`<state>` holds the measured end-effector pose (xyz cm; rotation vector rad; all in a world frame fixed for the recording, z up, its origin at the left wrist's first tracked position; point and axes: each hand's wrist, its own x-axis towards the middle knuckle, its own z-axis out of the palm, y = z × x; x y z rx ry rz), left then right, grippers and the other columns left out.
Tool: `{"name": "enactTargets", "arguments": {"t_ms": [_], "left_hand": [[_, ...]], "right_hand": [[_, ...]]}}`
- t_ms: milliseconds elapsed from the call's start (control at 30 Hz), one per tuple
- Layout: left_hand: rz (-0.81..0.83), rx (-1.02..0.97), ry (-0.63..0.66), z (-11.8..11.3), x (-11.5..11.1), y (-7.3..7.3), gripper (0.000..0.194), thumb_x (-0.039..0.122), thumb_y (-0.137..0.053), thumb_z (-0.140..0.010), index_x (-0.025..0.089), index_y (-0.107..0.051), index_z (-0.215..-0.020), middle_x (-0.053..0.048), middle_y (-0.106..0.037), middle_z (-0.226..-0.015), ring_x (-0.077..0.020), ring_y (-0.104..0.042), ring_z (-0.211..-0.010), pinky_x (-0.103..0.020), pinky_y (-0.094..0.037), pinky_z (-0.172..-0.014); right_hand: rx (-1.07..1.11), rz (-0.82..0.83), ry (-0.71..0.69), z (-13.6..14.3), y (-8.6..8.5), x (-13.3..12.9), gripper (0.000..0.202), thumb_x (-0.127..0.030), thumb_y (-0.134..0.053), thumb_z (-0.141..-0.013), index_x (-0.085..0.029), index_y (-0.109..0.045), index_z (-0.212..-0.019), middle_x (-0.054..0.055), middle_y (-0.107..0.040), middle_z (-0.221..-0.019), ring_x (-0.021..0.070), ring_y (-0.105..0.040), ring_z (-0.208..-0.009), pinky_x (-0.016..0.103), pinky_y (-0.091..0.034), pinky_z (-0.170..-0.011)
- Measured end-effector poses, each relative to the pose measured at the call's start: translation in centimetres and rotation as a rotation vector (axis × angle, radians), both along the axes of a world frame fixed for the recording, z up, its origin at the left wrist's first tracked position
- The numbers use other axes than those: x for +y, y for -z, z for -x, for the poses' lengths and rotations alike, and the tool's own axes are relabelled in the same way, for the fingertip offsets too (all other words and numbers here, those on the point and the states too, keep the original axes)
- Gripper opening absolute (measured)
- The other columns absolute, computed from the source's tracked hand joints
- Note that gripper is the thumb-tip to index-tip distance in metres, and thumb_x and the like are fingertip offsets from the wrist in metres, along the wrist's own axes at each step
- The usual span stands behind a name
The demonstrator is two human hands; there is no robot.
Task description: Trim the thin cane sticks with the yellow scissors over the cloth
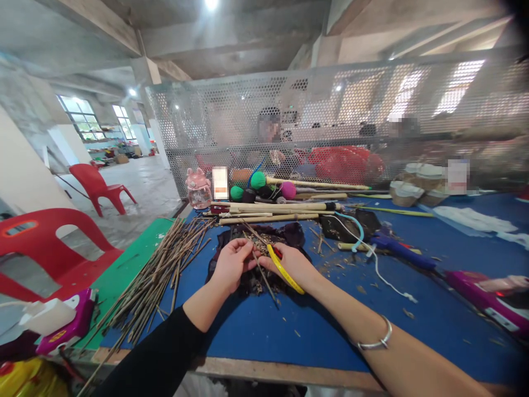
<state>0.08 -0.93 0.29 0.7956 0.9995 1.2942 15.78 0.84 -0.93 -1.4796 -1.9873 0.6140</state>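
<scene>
My left hand (235, 262) pinches a thin brown twig (264, 277) that slants down to the right over a dark crumpled cloth (223, 242). Close beside it, my right hand (295, 264) is wrapped round a cutting tool with a yellow handle (285, 270), likely pruning shears; a bit of red shows under the fingers and the blades are hidden. The fingers of both hands nearly meet at the twig. Small plant scraps (260, 240) lie on the cloth. A big bundle of long twigs (152, 275) is spread left of my left hand.
Behind the cloth lie bamboo sticks (281, 208), green and pink balls (288, 191) and a pink cup (199, 187). A white cord (378, 264) and a purple power strip (487, 298) are at right. A perforated screen (231, 121) backs the blue table (330, 331); people sit beyond.
</scene>
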Motion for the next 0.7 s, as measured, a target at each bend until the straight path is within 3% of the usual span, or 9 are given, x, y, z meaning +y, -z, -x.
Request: {"name": "enactTargets", "arguments": {"t_ms": [100,267,400,500,567,700], "left_hand": [[-0.055,-0.083,-0.044,0.3,0.4,0.0,0.019,0.026,-0.063,-0.068,0.015,-0.049,-0.072,0.0,-0.058,-0.068,-0.006,-0.056,-0.062,-0.017,-0.049,-0.058],[-0.106,-0.108,-0.134,0.5,0.6,-0.2,0.02,0.025,-0.064,-0.067,0.015,-0.046,-0.07,0.002,-0.056,-0.066,-0.0046,-0.055,-0.06,-0.015,-0.047,-0.058],[-0.067,-0.099,-0.122,1.0,0.9,-0.4,0.026,0.025,-0.068,-0.062,0.017,-0.047,-0.075,0.003,-0.055,-0.062,-0.0075,-0.057,-0.059,-0.019,-0.048,-0.057],[-0.047,-0.091,-0.164,2.5,1.3,-1.3,0.028,0.038,-0.061,-0.067,0.018,-0.052,-0.084,0.0,-0.06,-0.074,-0.0101,-0.059,-0.065,-0.023,-0.048,-0.059],[-0.023,-0.046,-0.054,3.5,1.4,-2.0,0.035,0.047,-0.05,-0.073,0.016,-0.056,-0.088,-0.004,-0.063,-0.081,-0.0113,-0.059,-0.069,-0.023,-0.048,-0.06],[-0.054,0.252,0.407,3.0,0.5,-2.0,0.037,0.045,-0.053,-0.073,0.012,-0.063,-0.09,-0.009,-0.066,-0.084,-0.0117,-0.059,-0.066,-0.019,-0.043,-0.053]], "right_hand": [[0.193,0.068,-0.061,0.4,-0.8,-0.4,0.029,-0.046,-0.062,-0.063,-0.019,-0.057,-0.073,0.001,-0.061,-0.065,0.0128,-0.051,-0.055,0.021,-0.032,-0.048],[0.588,0.386,-0.158,0.8,-2.3,-1.0,0.021,-0.035,-0.059,-0.063,-0.019,-0.046,-0.063,-0.006,-0.049,-0.046,0.0061,-0.036,-0.035,0.018,-0.024,-0.035],[0.91,0.451,-0.096,-0.1,-2.7,-0.3,0.019,-0.025,-0.057,-0.057,-0.021,-0.041,-0.067,-0.01,-0.04,-0.039,0.0046,-0.03,-0.029,0.016,-0.018,-0.031],[0.989,0.486,-0.214,-1.7,-2.9,0.6,0.02,-0.021,-0.057,-0.056,-0.02,-0.04,-0.066,-0.011,-0.039,-0.037,0.0028,-0.025,-0.028,0.015,-0.017,-0.031],[0.951,0.58,-0.353,-2.7,-3.0,1.0,0.019,-0.019,-0.057,-0.056,-0.019,-0.041,-0.067,-0.01,-0.04,-0.037,0.0022,-0.024,-0.027,0.015,-0.016,-0.03],[0.832,0.641,-0.444,-2.6,-2.4,1.0,0.018,-0.019,-0.057,-0.055,-0.018,-0.043,-0.066,-0.01,-0.038,-0.035,0.003,-0.025,-0.028,0.015,-0.014,-0.03]]}}
